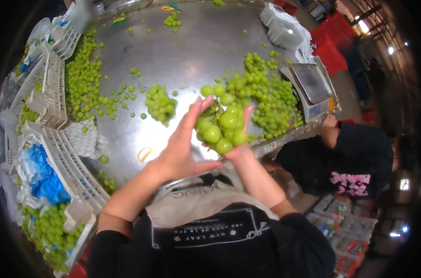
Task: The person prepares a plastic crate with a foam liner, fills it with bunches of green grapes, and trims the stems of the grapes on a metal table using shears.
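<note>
A small bunch of green grapes [222,129] is raised above the near edge of a metal table. My right hand [242,149] supports it from below and behind, its fingers partly hidden by the berries. Along the bunch's left side curves my left hand [185,146], fingers stretched up and thumb apart; whether its fingertips touch the berries is hard to tell. Another grape bunch [160,104] lies on the table just left of my hands. Beyond and to the right spreads a large heap of grapes [277,104].
White crates [57,88] line the left side beside loose grapes [83,76]. Yellow-handled scissors [144,154] lie near my left forearm. At right are a weighing scale [312,85], clear plastic boxes [284,32] and a person in dark clothes [344,157] close to the table edge.
</note>
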`<act>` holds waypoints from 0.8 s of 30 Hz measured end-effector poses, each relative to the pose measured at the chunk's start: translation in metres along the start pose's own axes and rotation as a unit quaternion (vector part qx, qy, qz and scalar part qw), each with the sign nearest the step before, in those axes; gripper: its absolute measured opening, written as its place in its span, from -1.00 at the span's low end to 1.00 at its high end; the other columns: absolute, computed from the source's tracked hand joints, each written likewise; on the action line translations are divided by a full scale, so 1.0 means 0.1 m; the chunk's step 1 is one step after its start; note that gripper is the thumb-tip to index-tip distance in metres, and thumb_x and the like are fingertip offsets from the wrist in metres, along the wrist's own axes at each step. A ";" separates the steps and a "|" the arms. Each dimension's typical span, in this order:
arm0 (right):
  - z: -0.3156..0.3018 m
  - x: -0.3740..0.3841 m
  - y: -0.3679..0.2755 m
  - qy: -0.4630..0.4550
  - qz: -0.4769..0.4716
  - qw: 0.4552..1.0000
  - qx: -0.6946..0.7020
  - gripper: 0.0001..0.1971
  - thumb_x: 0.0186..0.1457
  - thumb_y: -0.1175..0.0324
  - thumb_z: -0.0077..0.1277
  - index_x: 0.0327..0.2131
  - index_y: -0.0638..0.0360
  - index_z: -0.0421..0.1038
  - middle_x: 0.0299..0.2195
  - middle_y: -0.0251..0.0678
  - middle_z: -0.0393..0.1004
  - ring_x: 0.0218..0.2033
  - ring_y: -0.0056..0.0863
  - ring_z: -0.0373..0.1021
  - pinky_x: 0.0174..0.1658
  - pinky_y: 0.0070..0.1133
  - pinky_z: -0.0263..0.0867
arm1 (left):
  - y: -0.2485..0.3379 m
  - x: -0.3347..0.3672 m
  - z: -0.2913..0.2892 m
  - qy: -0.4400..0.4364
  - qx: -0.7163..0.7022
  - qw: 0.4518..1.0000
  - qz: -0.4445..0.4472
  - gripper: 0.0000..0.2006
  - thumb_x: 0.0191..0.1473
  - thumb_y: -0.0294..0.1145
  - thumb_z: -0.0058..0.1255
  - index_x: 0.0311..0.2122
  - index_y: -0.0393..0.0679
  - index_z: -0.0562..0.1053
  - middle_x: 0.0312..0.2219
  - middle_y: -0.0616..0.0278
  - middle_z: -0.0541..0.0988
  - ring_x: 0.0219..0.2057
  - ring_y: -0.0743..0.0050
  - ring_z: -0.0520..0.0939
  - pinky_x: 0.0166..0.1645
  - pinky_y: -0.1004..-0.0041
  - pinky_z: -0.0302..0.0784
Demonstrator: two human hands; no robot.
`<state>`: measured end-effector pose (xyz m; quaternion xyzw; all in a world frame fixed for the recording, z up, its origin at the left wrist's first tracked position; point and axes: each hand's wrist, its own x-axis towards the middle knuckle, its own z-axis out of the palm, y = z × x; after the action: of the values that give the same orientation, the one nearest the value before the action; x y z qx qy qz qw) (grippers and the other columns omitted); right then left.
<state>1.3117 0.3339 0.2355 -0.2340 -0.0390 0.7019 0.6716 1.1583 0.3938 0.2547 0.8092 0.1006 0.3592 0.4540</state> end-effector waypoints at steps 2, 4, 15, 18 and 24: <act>-0.13 0.07 -0.02 -0.203 0.041 0.972 0.109 0.03 -0.23 -0.56 -0.56 0.13 0.13 0.00 0.08 -0.13 0.12 0.03 -0.25 0.16 -0.02 -0.33 0.13 | 0.13 0.03 -0.03 0.013 -0.015 1.000 -0.014 0.03 -0.43 -0.31 0.34 0.19 -0.10 -0.03 0.13 0.02 0.15 0.17 0.09 0.13 0.20 0.14 0.00; -0.26 0.05 -0.05 -0.256 0.043 0.956 0.133 0.02 -0.20 -0.53 -0.58 0.12 0.17 0.01 0.12 -0.14 0.08 0.12 -0.26 0.09 0.16 -0.33 0.00 | 0.14 0.04 -0.06 0.023 0.090 0.995 0.042 -0.16 -0.43 -0.33 0.33 0.06 -0.14 0.17 0.05 0.05 0.26 0.11 0.11 0.24 0.19 0.18 0.06; -0.33 0.03 0.09 -0.033 -0.200 0.948 -0.247 -0.08 -0.13 -0.43 -0.46 0.15 0.07 -0.20 0.05 -0.19 0.12 0.07 -0.32 0.14 0.10 -0.35 0.13 | 0.02 0.10 -0.12 0.068 0.129 0.989 -0.012 -0.83 -0.30 -0.48 0.18 -0.54 -0.16 0.41 -0.30 0.19 0.41 -0.09 0.13 0.39 -0.03 0.26 0.24; -0.36 0.02 0.10 -0.045 -0.144 0.963 -0.224 -0.04 -0.16 -0.46 -0.49 0.14 0.13 -0.15 0.06 -0.18 0.12 0.08 -0.31 0.14 0.11 -0.37 0.12 | -0.07 0.08 -0.13 0.017 -0.039 0.998 -0.039 -0.91 -0.19 -0.44 0.08 -0.52 -0.17 0.43 -0.29 0.18 0.39 -0.06 0.16 0.36 0.01 0.26 0.21; -0.39 0.00 0.08 -0.001 -0.095 0.977 -0.188 0.10 -0.31 -0.56 -0.46 0.12 0.22 -0.01 0.04 -0.13 0.19 0.03 -0.29 0.20 0.05 -0.38 0.19 | -0.28 0.08 -0.41 0.063 -0.049 0.997 0.002 -0.75 -0.05 -0.24 -0.13 -0.41 -0.21 0.47 -0.20 0.11 0.37 -0.02 0.17 0.32 0.05 0.28 0.18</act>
<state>1.3188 0.3228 0.1984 -0.3506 -0.1935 0.6152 0.6791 1.1413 0.4406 0.2496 0.7617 0.1095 0.4150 0.4854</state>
